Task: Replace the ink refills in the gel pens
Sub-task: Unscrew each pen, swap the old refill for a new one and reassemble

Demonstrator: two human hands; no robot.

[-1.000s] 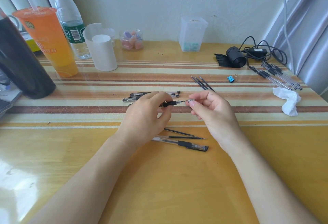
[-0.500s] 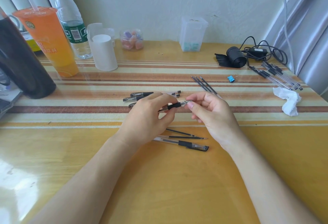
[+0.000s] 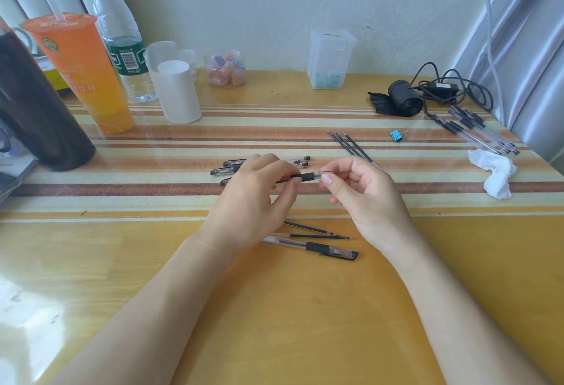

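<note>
My left hand (image 3: 254,198) grips a gel pen (image 3: 306,177) by its barrel, just behind the black rubber grip. My right hand (image 3: 363,193) pinches the pen's clear tip end between thumb and forefinger. Both hands hover over the striped mat. Behind my left hand lie several capped gel pens (image 3: 232,167). Close below my hands rest two loose black refills (image 3: 317,232) and one capped gel pen (image 3: 320,248). Three more refills (image 3: 348,143) lie beyond my right hand.
A heap of clear pens (image 3: 479,131) and a crumpled tissue (image 3: 497,175) sit at the right edge. A black roll and cables (image 3: 406,100), a blue binder clip (image 3: 395,135), an orange drink (image 3: 82,73), a bottle, a white cup (image 3: 177,91) and a dark flask (image 3: 33,109) stand behind.
My hands have shifted slightly; my right fingers have changed their pinch on the pen's tip end. The pen stays held between both hands.
</note>
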